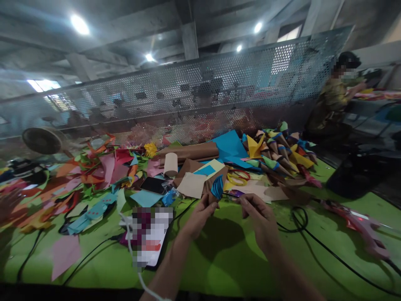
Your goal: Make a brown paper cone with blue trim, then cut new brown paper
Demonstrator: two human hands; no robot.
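a perforated metal partition (188,100) slants across the frame behind a green-covered table (219,267); bright ceiling lights (79,24) glow above concrete beams, with a bright window (44,85) at left.

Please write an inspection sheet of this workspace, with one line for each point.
Surface: bright green table, papers spread across its back.
Job's things: small blue paper piece with dark stripes, held upright; pink gun-shaped tool lying at right.
Clutter: loose coloured papers, black phone, pile of brown paper cones.
Hands: left hand grips the striped piece; right hand has fingers together, contents unclear.
Cables: looped black cable at right; white cable beside the left forearm.
Surroundings: grey perforated metal panel, round fan, another person at right.
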